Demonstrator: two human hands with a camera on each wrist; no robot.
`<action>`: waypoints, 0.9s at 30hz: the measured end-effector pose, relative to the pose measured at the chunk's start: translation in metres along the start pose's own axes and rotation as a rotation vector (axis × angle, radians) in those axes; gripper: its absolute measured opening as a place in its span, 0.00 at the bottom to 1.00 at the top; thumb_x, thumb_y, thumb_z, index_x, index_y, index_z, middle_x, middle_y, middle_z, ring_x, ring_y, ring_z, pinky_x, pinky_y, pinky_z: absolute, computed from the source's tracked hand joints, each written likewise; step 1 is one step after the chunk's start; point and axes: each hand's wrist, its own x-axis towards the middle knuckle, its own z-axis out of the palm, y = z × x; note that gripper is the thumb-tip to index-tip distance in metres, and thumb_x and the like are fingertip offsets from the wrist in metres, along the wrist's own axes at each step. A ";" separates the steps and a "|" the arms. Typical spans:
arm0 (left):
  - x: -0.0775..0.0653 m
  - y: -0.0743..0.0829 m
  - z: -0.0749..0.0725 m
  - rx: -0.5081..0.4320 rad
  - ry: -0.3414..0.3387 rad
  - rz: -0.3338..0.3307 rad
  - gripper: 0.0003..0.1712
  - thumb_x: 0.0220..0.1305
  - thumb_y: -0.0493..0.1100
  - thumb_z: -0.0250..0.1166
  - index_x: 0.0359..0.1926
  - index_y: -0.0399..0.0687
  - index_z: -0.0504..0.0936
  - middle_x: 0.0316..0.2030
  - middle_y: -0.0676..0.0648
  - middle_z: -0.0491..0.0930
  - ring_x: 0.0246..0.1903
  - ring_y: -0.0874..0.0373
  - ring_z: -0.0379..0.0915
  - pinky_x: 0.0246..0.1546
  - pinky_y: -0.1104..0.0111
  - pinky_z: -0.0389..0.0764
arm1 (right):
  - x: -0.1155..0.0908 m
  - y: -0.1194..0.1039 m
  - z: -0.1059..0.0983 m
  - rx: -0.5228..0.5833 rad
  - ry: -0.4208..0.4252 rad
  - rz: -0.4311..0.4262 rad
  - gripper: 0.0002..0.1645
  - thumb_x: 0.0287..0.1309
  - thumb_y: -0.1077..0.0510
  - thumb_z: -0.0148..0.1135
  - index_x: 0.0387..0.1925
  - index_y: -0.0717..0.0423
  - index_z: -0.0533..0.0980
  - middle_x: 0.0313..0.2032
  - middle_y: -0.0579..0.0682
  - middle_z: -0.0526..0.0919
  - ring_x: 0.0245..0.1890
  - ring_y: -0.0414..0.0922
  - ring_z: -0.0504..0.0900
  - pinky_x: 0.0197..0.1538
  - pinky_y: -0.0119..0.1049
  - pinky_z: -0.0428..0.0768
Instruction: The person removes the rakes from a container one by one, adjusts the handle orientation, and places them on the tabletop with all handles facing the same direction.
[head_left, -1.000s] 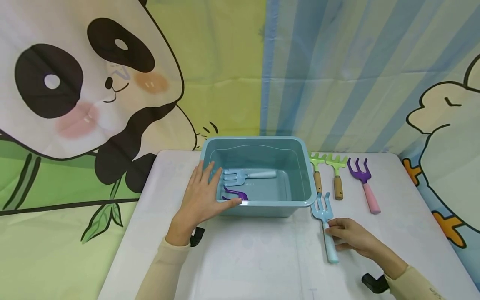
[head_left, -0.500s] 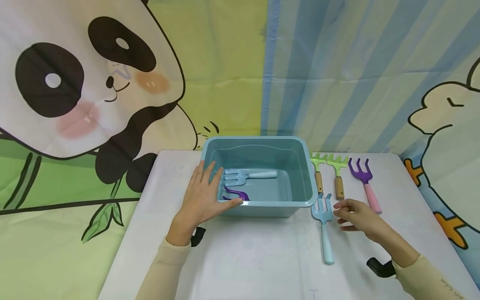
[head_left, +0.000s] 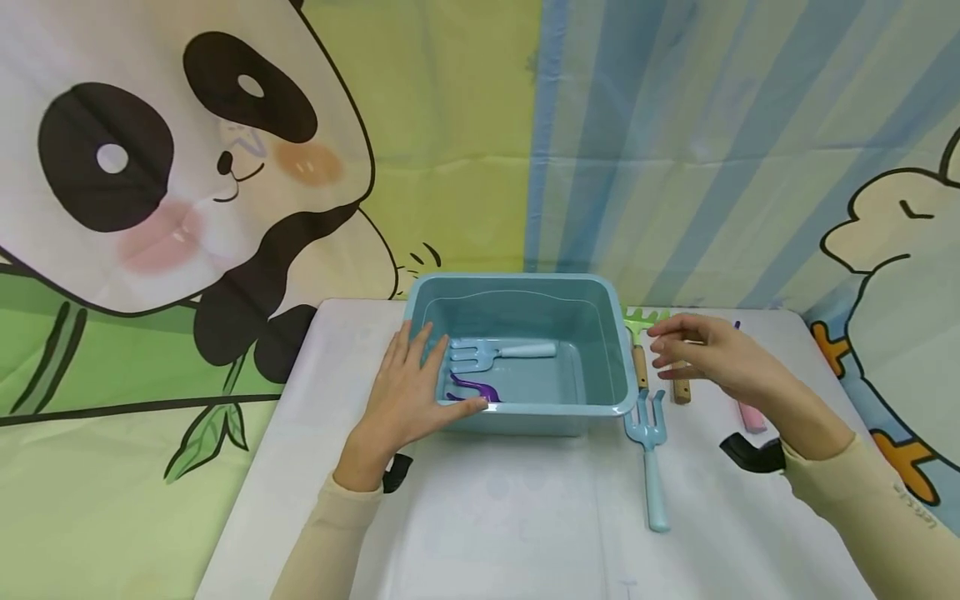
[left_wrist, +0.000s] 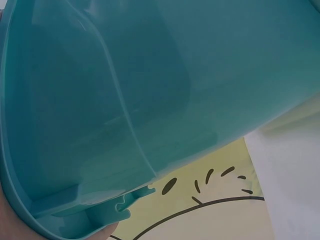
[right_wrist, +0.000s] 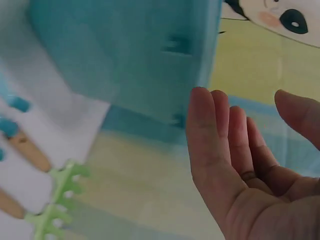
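My left hand [head_left: 401, 396] rests on the left front corner of a blue plastic bin [head_left: 525, 409], fingers spread along the side and thumb over the front rim. Inside lie a light blue hand fork [head_left: 525, 350] and a purple-tined tool [head_left: 483, 390], partly hidden by the front wall. My right hand [head_left: 716, 354] hovers over the tools right of the bin; in the right wrist view its thumb and fingers [right_wrist: 202, 135] are apart with nothing between. Under it are two green rakes [right_wrist: 62, 187] with wooden handles, one mostly covered in the head view.
Another light blue hand fork [head_left: 654, 483] lies on the white table [head_left: 510, 517] beside the bin's front right corner. Further right, a pink handle [head_left: 752, 419] shows from under my right forearm. A printed curtain [head_left: 450, 150] hangs behind the table.
My right hand has let go of the light blue hand fork beside the bin and moved up and away to over the green rakes. The left hand stays on the bin.
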 end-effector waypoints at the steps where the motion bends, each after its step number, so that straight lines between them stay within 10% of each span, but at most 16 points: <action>1: 0.000 0.000 0.000 -0.004 -0.002 -0.001 0.69 0.47 0.90 0.48 0.73 0.41 0.65 0.75 0.38 0.53 0.76 0.38 0.32 0.73 0.47 0.37 | 0.005 -0.009 0.000 0.002 -0.013 -0.016 0.30 0.72 0.54 0.59 0.64 0.70 0.64 0.55 0.66 0.73 0.48 0.53 0.82 0.49 0.47 0.83; 12: 0.000 0.000 -0.001 -0.003 0.002 0.005 0.69 0.48 0.90 0.48 0.74 0.41 0.65 0.75 0.38 0.53 0.76 0.37 0.33 0.73 0.47 0.36 | 0.066 -0.080 0.023 -0.077 -0.249 -0.060 0.27 0.70 0.49 0.62 0.62 0.61 0.70 0.54 0.61 0.74 0.53 0.55 0.79 0.54 0.49 0.81; 27: 0.000 -0.001 -0.001 0.007 0.000 -0.001 0.69 0.48 0.90 0.46 0.74 0.42 0.65 0.75 0.38 0.53 0.76 0.37 0.32 0.73 0.46 0.37 | 0.151 -0.081 0.081 -0.211 -0.644 0.040 0.23 0.69 0.52 0.61 0.61 0.58 0.72 0.56 0.56 0.77 0.51 0.54 0.80 0.54 0.51 0.81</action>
